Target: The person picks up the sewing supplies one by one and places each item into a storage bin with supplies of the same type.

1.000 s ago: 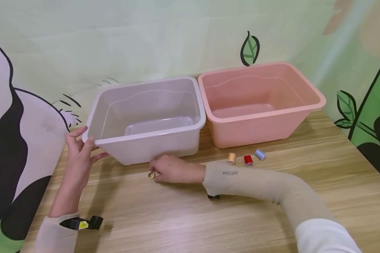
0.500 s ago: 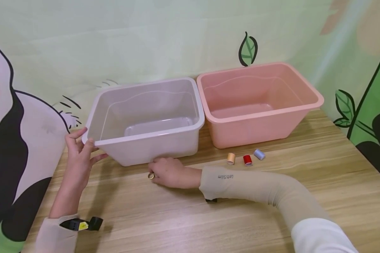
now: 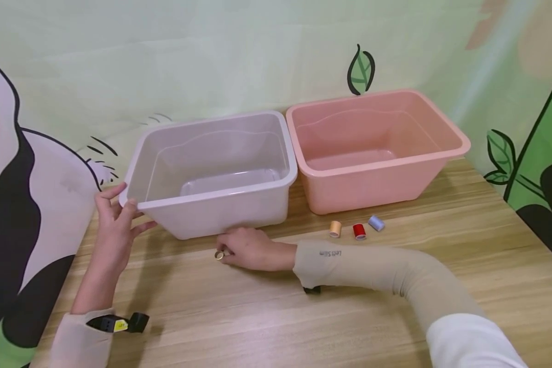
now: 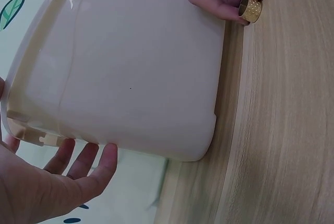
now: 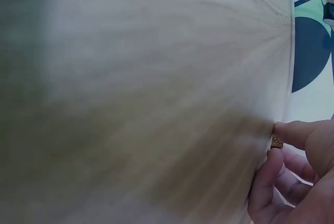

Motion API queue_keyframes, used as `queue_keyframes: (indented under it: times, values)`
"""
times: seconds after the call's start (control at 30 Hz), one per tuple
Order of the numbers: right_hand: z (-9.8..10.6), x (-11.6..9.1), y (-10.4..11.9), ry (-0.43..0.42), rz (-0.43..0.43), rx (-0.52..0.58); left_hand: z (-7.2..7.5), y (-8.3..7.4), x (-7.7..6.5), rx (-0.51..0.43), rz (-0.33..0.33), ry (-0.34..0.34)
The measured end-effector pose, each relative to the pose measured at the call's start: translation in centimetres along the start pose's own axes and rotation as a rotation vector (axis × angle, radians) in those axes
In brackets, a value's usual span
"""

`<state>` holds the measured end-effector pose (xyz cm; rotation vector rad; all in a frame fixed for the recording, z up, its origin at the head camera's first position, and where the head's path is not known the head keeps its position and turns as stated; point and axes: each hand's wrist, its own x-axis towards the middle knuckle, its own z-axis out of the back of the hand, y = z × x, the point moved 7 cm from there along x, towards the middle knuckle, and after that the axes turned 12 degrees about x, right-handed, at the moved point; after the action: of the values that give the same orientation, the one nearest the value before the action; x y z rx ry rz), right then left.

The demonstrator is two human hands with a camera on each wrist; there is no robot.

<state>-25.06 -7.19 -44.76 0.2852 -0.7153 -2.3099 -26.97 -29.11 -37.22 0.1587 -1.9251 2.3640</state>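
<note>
My left hand (image 3: 115, 225) grips the front left corner of the pale grey-white plastic bin (image 3: 225, 209), thumb on its rim. In the left wrist view, its fingers (image 4: 86, 164) reach along the bin's side. Just before the bin's front wall, my right hand (image 3: 248, 248) pinches a gold dimpled thimble (image 4: 252, 9), ring-shaped and open-ended, between thumb and fingers low over the table. The thimble (image 5: 276, 142) shows only in part between the fingertips in the right wrist view, where cloth fills most of the picture.
A pink bin (image 3: 368, 189) stands against the right side of the pale one. In front of it lie a peach thread spool (image 3: 335, 229), a red spool (image 3: 359, 231) and a light blue spool (image 3: 376, 223) on the wooden table (image 3: 257, 327). Behind hangs a printed cloth (image 3: 211, 56).
</note>
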Motion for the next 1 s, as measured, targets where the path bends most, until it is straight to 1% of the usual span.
queue_keyframes:
  times: [0.27, 0.43, 0.63, 0.73, 0.83, 1.0]
  values:
    - [-0.1, -0.4, -0.9, 0.026, -0.016, 0.088, -0.1, 0.1, 0.0, 0.002, 0.006, -0.001]
    - [-0.1, -0.6, -0.9, 0.031, -0.026, 0.107, 0.0, -0.1, 0.0, -0.021, 0.008, -0.014]
    - [-0.4, -0.6, -1.0, -0.002, -0.024, 0.091, 0.0, 0.1, 0.1, -0.002, 0.026, -0.020]
    - [-0.4, -0.6, -1.1, -0.025, -0.024, 0.113, 0.0, 0.1, 0.1, 0.002, 0.029, -0.021]
    - [-0.2, -0.7, -1.2, -0.034, -0.013, 0.160, 0.0, 0.1, 0.1, 0.005, 0.026, -0.019]
    - [0.4, -0.7, -1.3, -0.026, 0.046, 0.248, -0.1, -0.1, 0.0, -0.005, 0.011, -0.012]
